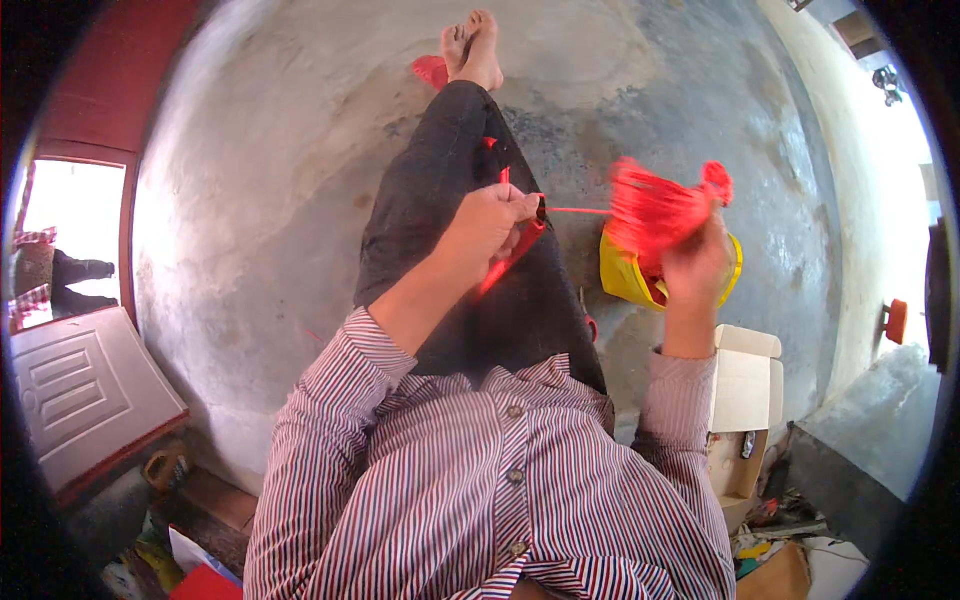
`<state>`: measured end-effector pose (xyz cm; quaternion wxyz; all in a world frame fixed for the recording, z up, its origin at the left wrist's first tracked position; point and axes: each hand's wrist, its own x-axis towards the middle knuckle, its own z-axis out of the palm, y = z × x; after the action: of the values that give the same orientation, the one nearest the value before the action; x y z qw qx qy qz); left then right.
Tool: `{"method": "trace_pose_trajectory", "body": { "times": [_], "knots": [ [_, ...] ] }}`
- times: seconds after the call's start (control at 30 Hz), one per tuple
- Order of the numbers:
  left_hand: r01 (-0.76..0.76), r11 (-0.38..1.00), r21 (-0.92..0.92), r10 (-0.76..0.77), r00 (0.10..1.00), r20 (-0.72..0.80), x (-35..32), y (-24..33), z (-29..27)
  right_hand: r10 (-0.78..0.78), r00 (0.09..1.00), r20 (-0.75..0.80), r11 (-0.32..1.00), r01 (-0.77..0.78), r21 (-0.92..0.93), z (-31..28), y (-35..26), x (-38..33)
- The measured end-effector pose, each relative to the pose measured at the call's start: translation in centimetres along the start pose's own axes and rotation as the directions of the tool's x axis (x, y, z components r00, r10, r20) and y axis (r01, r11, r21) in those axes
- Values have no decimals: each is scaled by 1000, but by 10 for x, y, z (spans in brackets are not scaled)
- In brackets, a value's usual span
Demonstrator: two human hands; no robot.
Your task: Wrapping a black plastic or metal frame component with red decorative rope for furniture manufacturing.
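Left hand (pixel 488 222) pinches red strand (pixel 578 210) | right hand (pixel 697 265) grips blurred red bundle (pixel 655 210) | strand stretches taut between | yellow container (pixel 624 278) sits below

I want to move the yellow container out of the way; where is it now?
In the head view, the yellow container sits right of centre, partly hidden behind the red bundle and the right hand holding it.

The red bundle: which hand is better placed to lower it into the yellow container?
Probably the right hand: it grips the red bundle and appears over the yellow container. The left hand is farther off, over the dark trousers, with a red strand stretched toward it.
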<state>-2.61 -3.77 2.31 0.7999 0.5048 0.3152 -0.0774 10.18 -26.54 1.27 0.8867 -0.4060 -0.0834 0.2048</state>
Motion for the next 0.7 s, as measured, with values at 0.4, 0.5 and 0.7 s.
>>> {"method": "trace_pose_trajectory", "body": {
  "times": [0.4, 0.5, 0.7],
  "knots": [
    [82, 976, -204, -86, 996, -11, -5, -16, -14, 272, 872, -408, 909, -372, -189, -82, -17, -109],
    [-146, 976, 162, 169, 975, -144, -20, -21, -14, 178, 926, -334, 982, -146, 119, -67, -19, -96],
    [-718, 143, 681, 749, 529, 400, -64, -44, 28, 471, 875, -114, 818, -481, -317, 5, 34, -106]
  ]
}}
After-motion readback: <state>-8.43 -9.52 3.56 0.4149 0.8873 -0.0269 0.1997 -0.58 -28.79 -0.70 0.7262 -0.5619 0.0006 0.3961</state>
